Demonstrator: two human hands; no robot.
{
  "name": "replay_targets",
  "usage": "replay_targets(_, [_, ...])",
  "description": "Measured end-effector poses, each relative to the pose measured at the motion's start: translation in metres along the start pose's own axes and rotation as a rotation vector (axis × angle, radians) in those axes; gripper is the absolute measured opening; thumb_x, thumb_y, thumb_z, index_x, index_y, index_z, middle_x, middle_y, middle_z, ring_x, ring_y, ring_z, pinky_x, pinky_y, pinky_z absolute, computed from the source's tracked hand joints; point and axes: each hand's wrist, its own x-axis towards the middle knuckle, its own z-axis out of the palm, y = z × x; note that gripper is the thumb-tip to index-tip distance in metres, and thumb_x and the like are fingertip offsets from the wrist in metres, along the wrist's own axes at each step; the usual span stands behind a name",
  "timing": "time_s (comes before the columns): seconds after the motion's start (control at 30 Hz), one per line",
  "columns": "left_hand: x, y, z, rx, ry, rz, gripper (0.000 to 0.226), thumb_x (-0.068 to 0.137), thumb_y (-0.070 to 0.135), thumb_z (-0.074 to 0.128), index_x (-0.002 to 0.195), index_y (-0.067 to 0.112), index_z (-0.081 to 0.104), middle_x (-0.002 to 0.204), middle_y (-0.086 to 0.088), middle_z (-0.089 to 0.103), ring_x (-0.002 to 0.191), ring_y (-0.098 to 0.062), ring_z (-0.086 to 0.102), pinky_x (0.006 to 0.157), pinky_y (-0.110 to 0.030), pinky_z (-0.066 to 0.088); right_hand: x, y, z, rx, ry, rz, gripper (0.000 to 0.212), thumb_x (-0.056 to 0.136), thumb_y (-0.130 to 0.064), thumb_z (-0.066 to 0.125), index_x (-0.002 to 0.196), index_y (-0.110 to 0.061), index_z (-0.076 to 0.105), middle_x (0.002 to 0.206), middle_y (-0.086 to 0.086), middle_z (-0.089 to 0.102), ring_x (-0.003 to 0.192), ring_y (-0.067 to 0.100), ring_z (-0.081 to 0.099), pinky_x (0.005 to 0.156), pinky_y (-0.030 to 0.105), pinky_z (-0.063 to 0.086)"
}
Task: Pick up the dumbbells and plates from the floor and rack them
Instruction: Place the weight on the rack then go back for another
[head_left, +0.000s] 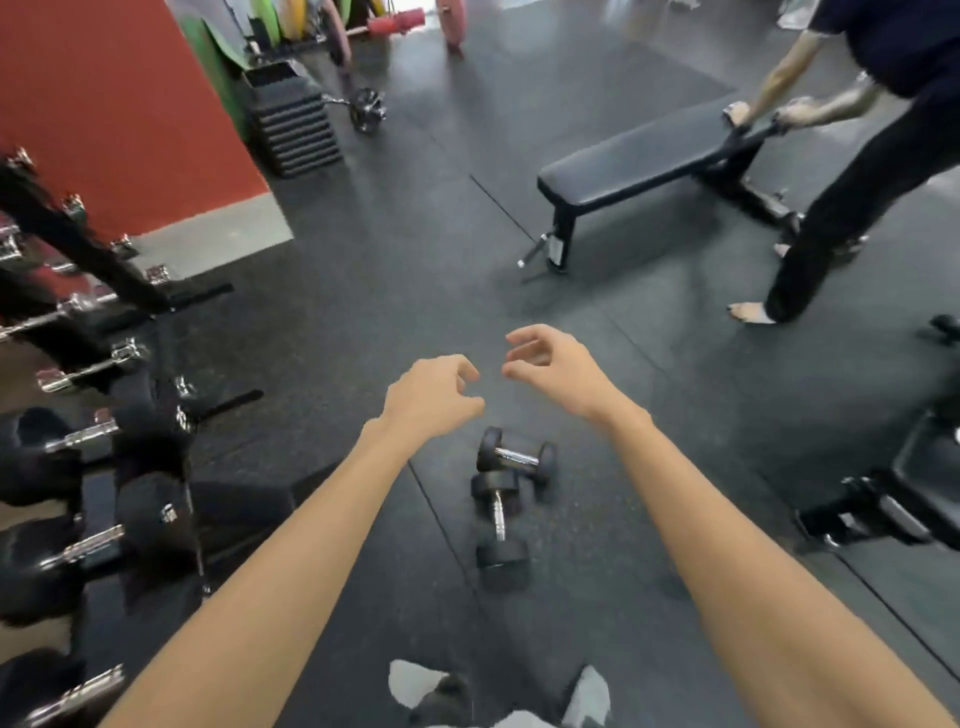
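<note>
Two black hex dumbbells with chrome handles lie on the dark rubber floor between my forearms. One dumbbell (517, 457) lies crosswise, and the other dumbbell (498, 522) lies lengthwise just below it, their ends touching. My left hand (434, 397) hovers above and left of them with fingers loosely curled, holding nothing. My right hand (553, 371) hovers above them, fingers apart and empty. The dumbbell rack (93, 467) stands along the left edge, holding several dumbbells.
A black flat bench (644, 156) stands ahead on the right, with another person (852, 171) gripping its far end. A second bench frame (893, 499) sits at the right edge. A stack of black steps (293, 124), a small barbell (366, 109) and coloured plates lie far back.
</note>
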Motion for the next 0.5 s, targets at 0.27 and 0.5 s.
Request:
replay_targets(0.27, [0.073,0.108,0.116,-0.063,-0.159,-0.009,0.038,0.085,0.034,0.07,0.123,0.029,0.066,0.122,0.003,0.069,0.111,-0.021,0.063,0.096,-0.039,0.052,0.001,0.121,-0.11,0.057,0.029,0.168,0.029,0.087,-0.03,0.079,0.115,-0.032,0.069,0.106,-0.012,0.076,0.101,0.008,0.069,0.072,0.018,0.048])
replay_targets(0.5, [0.191,0.106,0.21,-0.18,-0.233,-0.153,0.046,0.085,0.033,0.072,0.129,0.021,0.065,0.126,-0.003,0.068,0.114,-0.021,0.061,0.096,-0.037,0.051,0.07,0.233,-0.129,0.128,-0.013,0.332,0.026,0.089,-0.024,0.078,0.113,-0.029,0.069,0.115,0.002,0.075,0.104,0.017,0.068,0.089,0.03,0.053])
